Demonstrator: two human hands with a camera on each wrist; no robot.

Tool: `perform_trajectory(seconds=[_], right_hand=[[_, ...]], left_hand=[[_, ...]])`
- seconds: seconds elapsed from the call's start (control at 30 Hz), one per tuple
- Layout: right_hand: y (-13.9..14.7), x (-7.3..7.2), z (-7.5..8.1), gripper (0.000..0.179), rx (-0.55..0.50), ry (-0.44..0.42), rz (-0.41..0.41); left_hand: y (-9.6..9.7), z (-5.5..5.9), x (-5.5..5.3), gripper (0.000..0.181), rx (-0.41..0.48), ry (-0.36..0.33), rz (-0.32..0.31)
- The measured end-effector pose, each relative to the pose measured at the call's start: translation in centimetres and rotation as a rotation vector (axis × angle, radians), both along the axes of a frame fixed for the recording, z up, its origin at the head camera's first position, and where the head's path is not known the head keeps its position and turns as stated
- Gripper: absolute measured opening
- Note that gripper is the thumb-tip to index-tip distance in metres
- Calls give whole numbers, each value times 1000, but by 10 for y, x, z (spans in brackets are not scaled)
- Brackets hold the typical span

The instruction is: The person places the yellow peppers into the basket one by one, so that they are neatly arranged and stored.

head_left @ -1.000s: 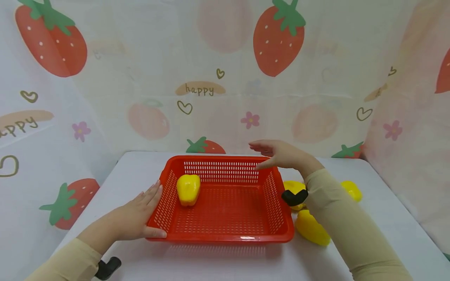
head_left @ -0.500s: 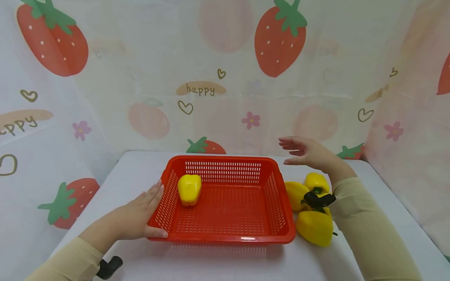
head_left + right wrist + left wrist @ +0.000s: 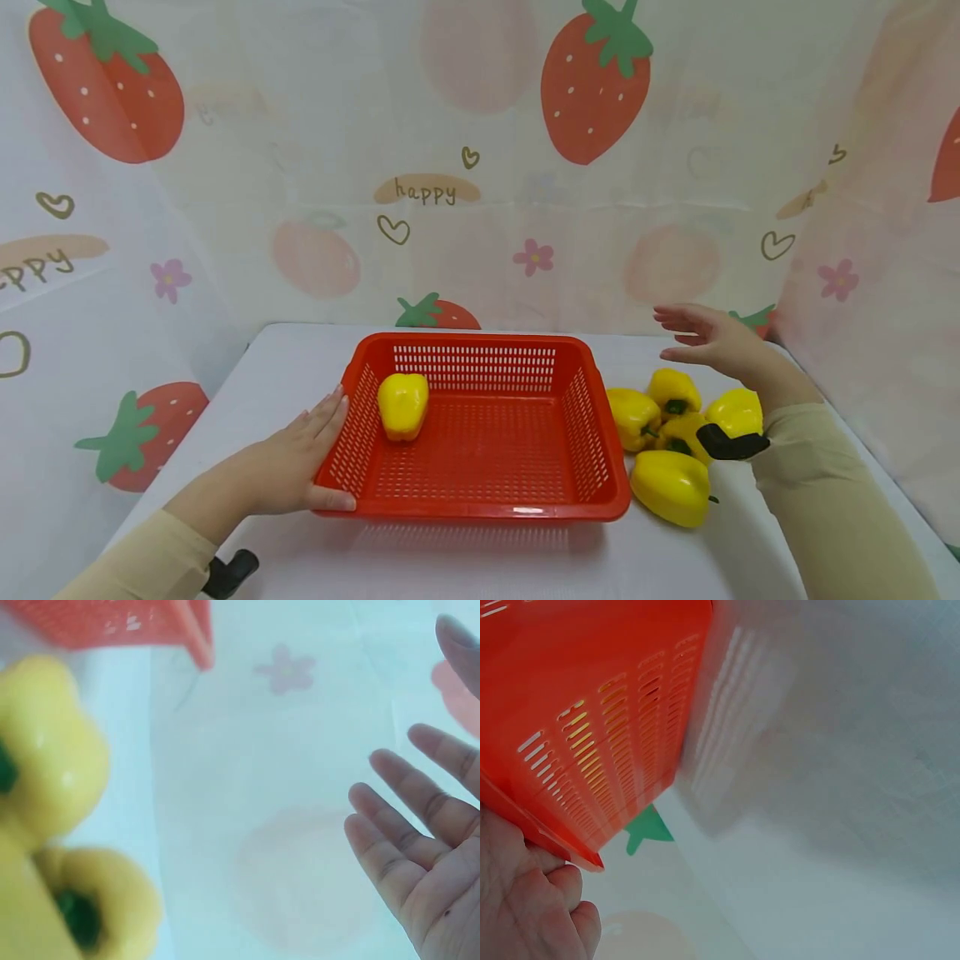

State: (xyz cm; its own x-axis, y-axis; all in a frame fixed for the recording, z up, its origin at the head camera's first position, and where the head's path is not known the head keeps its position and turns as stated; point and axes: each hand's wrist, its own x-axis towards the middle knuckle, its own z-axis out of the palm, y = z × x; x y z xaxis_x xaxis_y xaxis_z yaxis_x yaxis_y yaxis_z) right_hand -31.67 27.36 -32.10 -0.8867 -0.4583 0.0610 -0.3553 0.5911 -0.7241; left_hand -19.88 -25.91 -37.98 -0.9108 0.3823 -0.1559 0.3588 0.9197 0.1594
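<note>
A red perforated plastic basket (image 3: 480, 508) stands mid-table with one yellow bell pepper (image 3: 402, 406) inside at its left. My left hand (image 3: 288, 462) rests against the basket's left side, fingers extended along the rim and thumb at the front corner. In the left wrist view, that hand (image 3: 525, 900) touches the rim from outside. To the basket's right lies a group of yellow bell peppers (image 3: 670, 487). Above and behind them my right hand (image 3: 716, 337) hovers with nothing in it. Its spread, relaxed fingers show in the right wrist view, beside yellow peppers (image 3: 52, 750).
The white table (image 3: 480, 567) reaches back to a cloth backdrop (image 3: 480, 275) printed with strawberries, hearts and flowers. Similar cloth hangs at both sides. Black straps (image 3: 232, 573) sit at both wrists over beige sleeves.
My right hand has moved right, from above the basket's back right corner to above the loose peppers, uncovering more of them. My left hand and the basket have stayed in place.
</note>
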Motion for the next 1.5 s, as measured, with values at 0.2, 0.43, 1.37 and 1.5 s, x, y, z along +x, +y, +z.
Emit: perform_trajectory(seconds=[0.2, 0.43, 1.37, 1.5], right_hand=[[20, 9, -7, 65, 27, 4, -65], [40, 17, -19, 67, 57, -9, -121], [94, 60, -93, 75, 182, -28, -499], [92, 61, -96, 74, 172, -17, -542]], left_hand=[[0, -1, 0, 123, -3, -2, 8], [0, 1, -1, 123, 3, -2, 5], [0, -1, 1, 122, 8, -25, 30], [0, 1, 0, 122, 14, -17, 21]])
